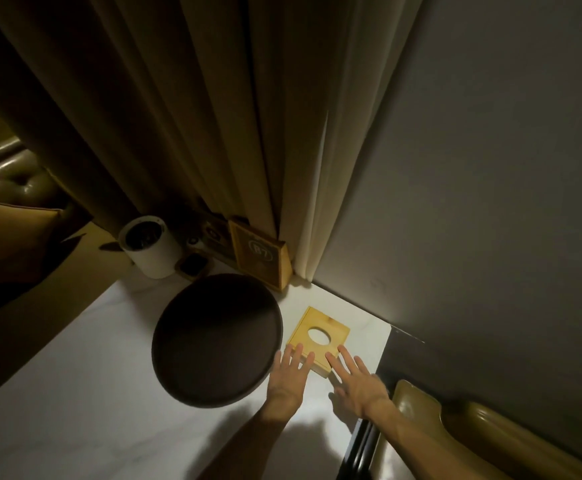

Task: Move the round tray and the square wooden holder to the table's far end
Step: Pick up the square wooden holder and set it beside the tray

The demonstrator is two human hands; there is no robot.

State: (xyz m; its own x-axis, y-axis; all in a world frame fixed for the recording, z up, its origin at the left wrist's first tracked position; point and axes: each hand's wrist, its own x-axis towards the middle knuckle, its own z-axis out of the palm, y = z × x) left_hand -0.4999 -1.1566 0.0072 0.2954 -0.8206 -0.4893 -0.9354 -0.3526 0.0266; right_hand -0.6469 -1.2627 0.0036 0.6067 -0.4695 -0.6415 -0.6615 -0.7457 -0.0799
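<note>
While both of my palms are lying flat on the near edge of the square wooden holder [318, 337], I'm reading this as the last nudge of the job. My left hand [288, 375] is resting with its fingers [296, 355] spread and straight, tips on the holder's near-left corner; my right hand [359, 381] is doing the same on the near-right corner, fingers fanned, nothing pinched, nothing gripped. This is pushing contact, not a hold.

I'm seeing the holder sitting flat on the white table [75, 393], its round hole facing up, close to the grey wall and not far from the curtain [213, 116] at the far end. The round tray [217, 339] is lying just beside it on the left, apparently touching or nearly so, and its far rim is sitting near the white cup [151, 251] and the wooden sign [260, 259].

By my judgement the tray is already placed. For the holder, a short slide toward the corner is remaining, if anything at all.
</note>
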